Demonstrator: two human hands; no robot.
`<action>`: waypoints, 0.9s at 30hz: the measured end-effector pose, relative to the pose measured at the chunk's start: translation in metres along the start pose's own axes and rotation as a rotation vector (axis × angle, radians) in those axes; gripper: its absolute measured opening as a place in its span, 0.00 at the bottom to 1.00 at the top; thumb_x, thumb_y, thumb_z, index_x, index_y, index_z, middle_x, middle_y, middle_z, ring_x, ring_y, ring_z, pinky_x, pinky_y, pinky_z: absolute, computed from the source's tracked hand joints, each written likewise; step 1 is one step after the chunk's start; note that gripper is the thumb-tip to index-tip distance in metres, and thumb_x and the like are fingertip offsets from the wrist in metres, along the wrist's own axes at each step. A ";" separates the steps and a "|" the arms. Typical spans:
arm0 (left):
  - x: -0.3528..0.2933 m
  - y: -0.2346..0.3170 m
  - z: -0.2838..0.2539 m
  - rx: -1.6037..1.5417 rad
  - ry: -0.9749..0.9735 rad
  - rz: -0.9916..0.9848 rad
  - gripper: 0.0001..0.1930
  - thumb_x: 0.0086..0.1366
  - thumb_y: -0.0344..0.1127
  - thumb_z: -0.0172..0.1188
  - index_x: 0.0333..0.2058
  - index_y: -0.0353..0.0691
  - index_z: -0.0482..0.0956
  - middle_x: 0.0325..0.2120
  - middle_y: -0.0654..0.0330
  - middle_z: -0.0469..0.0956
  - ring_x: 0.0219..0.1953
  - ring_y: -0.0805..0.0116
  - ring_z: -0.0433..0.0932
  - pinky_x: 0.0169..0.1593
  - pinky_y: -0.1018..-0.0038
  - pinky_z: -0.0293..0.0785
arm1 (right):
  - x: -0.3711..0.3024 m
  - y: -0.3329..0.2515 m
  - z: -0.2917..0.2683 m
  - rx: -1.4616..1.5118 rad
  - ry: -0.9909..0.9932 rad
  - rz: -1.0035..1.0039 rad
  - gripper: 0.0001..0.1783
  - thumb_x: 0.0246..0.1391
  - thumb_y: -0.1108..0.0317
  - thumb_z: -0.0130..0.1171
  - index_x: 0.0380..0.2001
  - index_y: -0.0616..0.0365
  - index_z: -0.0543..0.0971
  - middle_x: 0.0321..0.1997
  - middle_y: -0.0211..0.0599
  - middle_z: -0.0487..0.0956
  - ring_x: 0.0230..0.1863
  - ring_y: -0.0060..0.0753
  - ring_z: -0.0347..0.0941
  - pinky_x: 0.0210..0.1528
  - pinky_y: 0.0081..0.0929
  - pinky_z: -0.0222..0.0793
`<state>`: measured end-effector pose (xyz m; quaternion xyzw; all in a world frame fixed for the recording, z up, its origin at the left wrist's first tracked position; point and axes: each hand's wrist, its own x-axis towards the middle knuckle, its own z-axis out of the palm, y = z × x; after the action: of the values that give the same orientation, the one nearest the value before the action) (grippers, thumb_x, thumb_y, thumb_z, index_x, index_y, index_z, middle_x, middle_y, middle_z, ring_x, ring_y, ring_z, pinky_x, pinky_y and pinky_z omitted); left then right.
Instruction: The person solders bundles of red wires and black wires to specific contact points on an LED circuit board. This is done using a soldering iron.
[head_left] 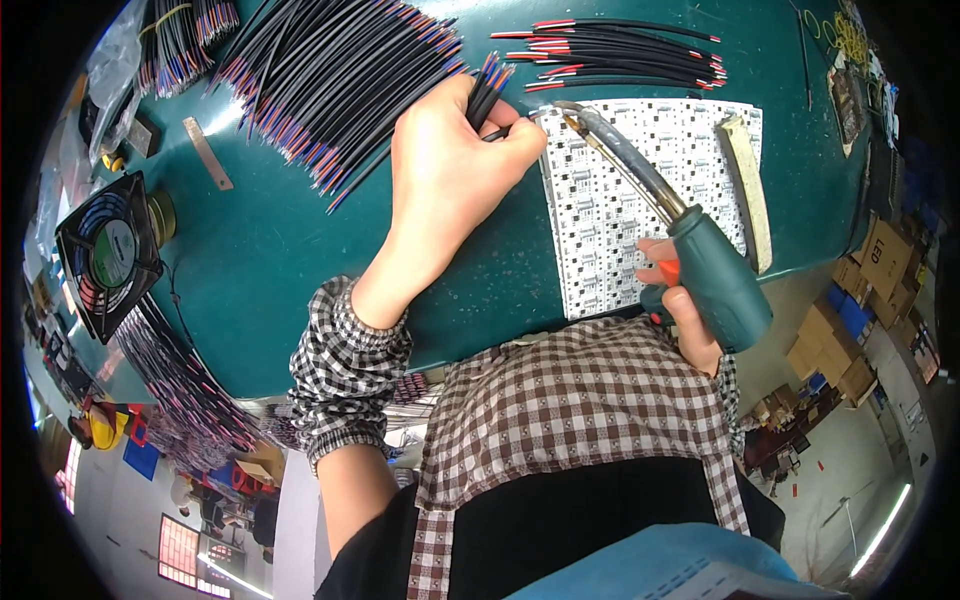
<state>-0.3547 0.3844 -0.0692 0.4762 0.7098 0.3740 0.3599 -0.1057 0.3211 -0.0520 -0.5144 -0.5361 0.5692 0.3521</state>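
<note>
My left hand (pixel 450 165) pinches a small bunch of black cables (pixel 487 92) with coloured wire ends, at the edge of a wide spread of similar black cables (pixel 345 85). A single dark cable end pokes out by its thumb and fingertips. My right hand (pixel 692 318) is wrapped round the handle of a green soldering gun (pixel 722 275) with a red trigger. The gun's long metal barrel slants up and left, and its tip lies just right of my left thumb. Beneath the barrel is a white sheet of small printed circuit boards (pixel 600 230).
Black cables with red and white ends (pixel 630 50) lie at the back. A curved pale strip (pixel 748 195) rests on the sheet's right side. A small fan (pixel 108 250) stands at left, near a metal ruler (pixel 208 153). More cables (pixel 180 370) hang past the table's left edge.
</note>
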 end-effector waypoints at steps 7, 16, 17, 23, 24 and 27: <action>-0.001 0.000 -0.001 0.001 0.002 -0.017 0.10 0.44 0.33 0.64 0.23 0.32 0.76 0.16 0.60 0.75 0.19 0.74 0.72 0.27 0.76 0.70 | -0.002 0.009 -0.006 -0.008 -0.039 -0.050 0.21 0.49 0.79 0.66 0.48 0.69 0.75 0.40 0.47 0.82 0.40 0.33 0.80 0.44 0.29 0.77; -0.002 -0.002 0.004 -0.019 0.006 0.023 0.06 0.47 0.28 0.65 0.22 0.32 0.77 0.16 0.70 0.71 0.19 0.84 0.67 0.24 0.83 0.64 | 0.000 0.007 -0.003 -0.001 -0.036 -0.041 0.10 0.49 0.80 0.65 0.37 0.66 0.80 0.35 0.41 0.82 0.37 0.31 0.79 0.42 0.29 0.76; -0.002 -0.002 0.004 -0.019 0.006 0.023 0.06 0.47 0.28 0.65 0.22 0.32 0.77 0.16 0.70 0.71 0.19 0.84 0.67 0.24 0.83 0.64 | 0.000 0.007 -0.003 -0.013 -0.036 -0.023 0.10 0.49 0.79 0.65 0.37 0.66 0.80 0.35 0.41 0.82 0.38 0.31 0.79 0.41 0.29 0.76; -0.003 -0.002 0.006 -0.014 0.007 0.021 0.06 0.47 0.28 0.65 0.22 0.32 0.77 0.16 0.70 0.71 0.19 0.85 0.66 0.24 0.84 0.64 | 0.000 0.012 -0.003 0.029 -0.028 -0.041 0.11 0.48 0.79 0.67 0.38 0.66 0.80 0.36 0.40 0.82 0.37 0.29 0.79 0.41 0.27 0.76; -0.003 -0.002 0.006 -0.017 0.006 0.021 0.06 0.47 0.28 0.64 0.22 0.32 0.77 0.16 0.70 0.71 0.19 0.85 0.66 0.24 0.84 0.64 | -0.002 0.014 -0.005 0.029 -0.028 -0.041 0.11 0.48 0.79 0.67 0.38 0.66 0.80 0.36 0.40 0.82 0.37 0.29 0.79 0.41 0.27 0.76; -0.003 -0.003 0.006 -0.022 0.009 0.019 0.06 0.47 0.28 0.64 0.22 0.32 0.77 0.16 0.70 0.71 0.19 0.85 0.66 0.24 0.84 0.63 | -0.005 0.018 -0.012 -0.138 -0.028 -0.047 0.11 0.47 0.79 0.67 0.37 0.67 0.81 0.37 0.42 0.83 0.38 0.29 0.79 0.40 0.27 0.76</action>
<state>-0.3497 0.3824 -0.0743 0.4775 0.7026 0.3872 0.3583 -0.0901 0.3167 -0.0670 -0.5166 -0.5911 0.5295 0.3215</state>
